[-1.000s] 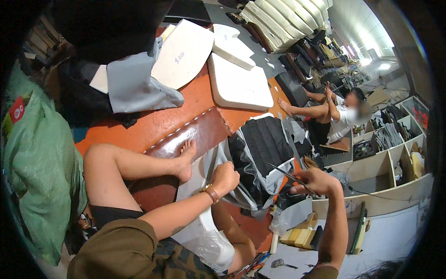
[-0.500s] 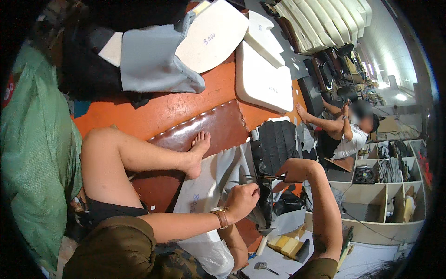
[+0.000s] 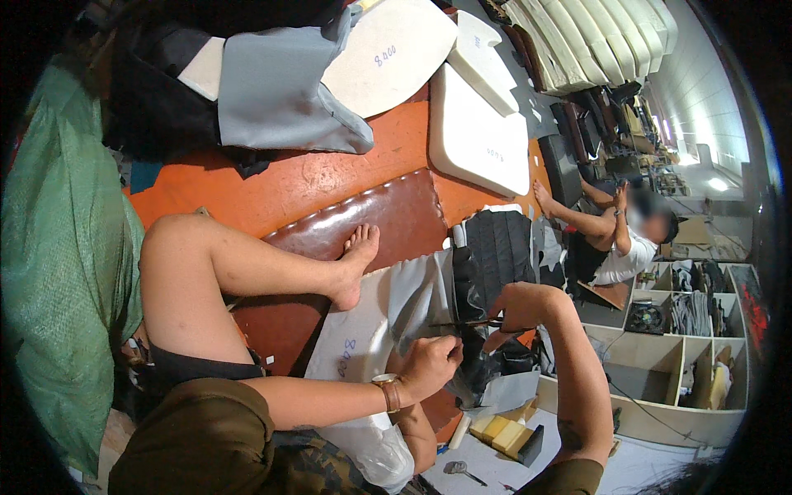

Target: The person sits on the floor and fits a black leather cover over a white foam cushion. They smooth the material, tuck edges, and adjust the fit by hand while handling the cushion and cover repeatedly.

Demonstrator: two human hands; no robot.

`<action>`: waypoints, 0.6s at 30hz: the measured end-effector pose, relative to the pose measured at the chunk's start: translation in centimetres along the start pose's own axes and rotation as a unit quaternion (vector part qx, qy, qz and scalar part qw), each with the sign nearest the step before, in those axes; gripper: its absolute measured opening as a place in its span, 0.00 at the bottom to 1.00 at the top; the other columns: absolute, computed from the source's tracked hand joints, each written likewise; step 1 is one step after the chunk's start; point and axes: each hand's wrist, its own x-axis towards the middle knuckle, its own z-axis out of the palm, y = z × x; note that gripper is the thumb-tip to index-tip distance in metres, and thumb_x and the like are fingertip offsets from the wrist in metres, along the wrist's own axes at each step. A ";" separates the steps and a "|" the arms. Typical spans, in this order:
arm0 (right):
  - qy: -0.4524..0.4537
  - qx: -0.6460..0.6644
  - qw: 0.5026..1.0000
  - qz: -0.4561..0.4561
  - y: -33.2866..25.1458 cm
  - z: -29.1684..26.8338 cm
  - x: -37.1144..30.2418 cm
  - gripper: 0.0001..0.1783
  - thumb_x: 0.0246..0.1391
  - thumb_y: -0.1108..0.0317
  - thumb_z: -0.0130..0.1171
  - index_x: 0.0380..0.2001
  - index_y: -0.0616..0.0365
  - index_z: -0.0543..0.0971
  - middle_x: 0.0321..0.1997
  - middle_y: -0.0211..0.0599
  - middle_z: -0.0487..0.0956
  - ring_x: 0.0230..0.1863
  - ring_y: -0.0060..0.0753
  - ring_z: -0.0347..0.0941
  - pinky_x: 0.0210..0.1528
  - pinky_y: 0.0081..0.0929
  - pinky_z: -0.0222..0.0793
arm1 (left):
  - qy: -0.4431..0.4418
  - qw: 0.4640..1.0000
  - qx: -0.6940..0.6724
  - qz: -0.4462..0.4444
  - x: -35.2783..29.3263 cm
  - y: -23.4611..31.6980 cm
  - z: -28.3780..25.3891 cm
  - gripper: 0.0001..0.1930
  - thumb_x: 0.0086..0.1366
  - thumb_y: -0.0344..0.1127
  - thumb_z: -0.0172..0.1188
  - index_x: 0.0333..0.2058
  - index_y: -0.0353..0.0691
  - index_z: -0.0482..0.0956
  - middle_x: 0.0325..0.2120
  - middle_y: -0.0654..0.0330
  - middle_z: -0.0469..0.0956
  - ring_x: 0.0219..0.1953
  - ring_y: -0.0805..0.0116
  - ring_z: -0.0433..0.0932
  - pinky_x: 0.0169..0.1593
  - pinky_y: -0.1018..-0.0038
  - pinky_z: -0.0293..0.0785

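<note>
My right hand (image 3: 521, 308) is closed around dark scissors (image 3: 467, 323), whose blades point left. Just below the blade tips, my left hand (image 3: 431, 367) is closed in a pinch, wearing a watch with a brown strap (image 3: 388, 391). What its fingers hold is too small to make out. Under and beside the hands lies a white foam cushion piece (image 3: 340, 345) with grey cover fabric (image 3: 419, 290) over part of it. A black quilted cover (image 3: 495, 247) joins or overlaps that fabric at its right.
More white foam pieces (image 3: 478, 136) and a grey-covered one (image 3: 285, 91) lie beyond on the orange surface (image 3: 247, 186). A brown padded sheet (image 3: 375, 210) is under my foot. A green sack (image 3: 66, 264) stands left. Another person (image 3: 615, 239) sits at the right near shelves (image 3: 643, 363).
The scissors have dropped slightly, closer to my left hand's fingertips. My left hand has barely shifted. The whole view has tilted a little.
</note>
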 end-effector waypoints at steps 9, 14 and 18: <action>0.018 0.061 0.998 -0.020 0.6 0.6 -1.6 0.40 0.41 0.34 0.81 0.53 0.47 0.89 0.32 0.41 0.89 0.34 0.40 0.85 0.39 0.38 0.80 | -0.030 0.999 0.013 0.009 -1.2 0.8 -0.2 0.05 0.64 0.30 0.67 0.35 0.35 0.84 0.29 0.46 0.84 0.33 0.45 0.86 0.35 0.59 0.80; 0.002 0.133 0.990 0.053 0.1 1.9 -3.7 0.31 0.42 0.44 0.83 0.48 0.48 0.91 0.35 0.39 0.89 0.38 0.39 0.86 0.43 0.39 0.80 | -0.062 0.998 -0.011 0.008 -2.3 1.6 -0.9 0.05 0.66 0.31 0.65 0.37 0.35 0.84 0.29 0.46 0.84 0.32 0.43 0.85 0.34 0.58 0.80; 0.224 0.217 0.950 0.014 3.0 8.1 -6.5 0.36 0.45 0.49 0.84 0.55 0.53 0.86 0.35 0.38 0.88 0.32 0.33 0.84 0.37 0.34 0.78 | -0.069 0.997 -0.016 -0.014 -1.9 1.0 -3.9 0.05 0.67 0.31 0.65 0.38 0.36 0.83 0.29 0.46 0.85 0.32 0.44 0.86 0.33 0.58 0.80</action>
